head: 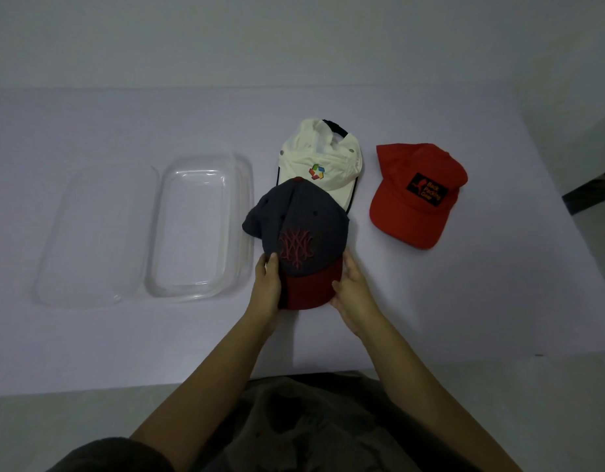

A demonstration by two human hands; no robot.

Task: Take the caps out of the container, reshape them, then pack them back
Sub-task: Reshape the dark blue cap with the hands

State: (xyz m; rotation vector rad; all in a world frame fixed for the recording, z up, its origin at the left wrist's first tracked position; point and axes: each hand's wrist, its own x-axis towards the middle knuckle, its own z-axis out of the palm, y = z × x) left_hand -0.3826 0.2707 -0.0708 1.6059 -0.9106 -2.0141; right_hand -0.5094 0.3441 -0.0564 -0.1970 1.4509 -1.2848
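A navy cap point(299, 226) with a dark red brim and red embroidery is in the middle of the table. My left hand point(267, 287) grips the brim's left edge and my right hand point(352, 294) grips its right edge, thumbs on top. Its crown overlaps the brim of a white cap point(319, 158) with a colourful logo, which lies crumpled just behind. A red cap point(416, 192) with a black patch lies flat to the right. The clear plastic container point(239, 229) stands empty to the left of the navy cap.
The container's clear lid point(90, 240) lies flat at its left side. The white table point(430, 301) ends close to my body, and its right edge runs diagonally past the red cap. A dark object point(597, 189) sits beyond that right edge.
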